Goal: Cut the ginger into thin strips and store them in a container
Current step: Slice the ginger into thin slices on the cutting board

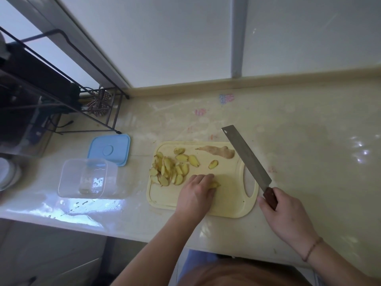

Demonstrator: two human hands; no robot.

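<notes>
As the right hand (287,213) grips a wooden-handled steel cleaver (246,156) raised off the cream plastic cutting board (231,201), the left hand (196,189) pins a few pale-yellow ginger slices (214,184), light, stiff, probably slick, best held flat under curled fingertips.

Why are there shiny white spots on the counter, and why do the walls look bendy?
Head view: window light glares off the glossy counter, brightest right of the knife and below the clear container; the wide-angle lens bends straight edges; the picture is slightly soft throughout.
</notes>
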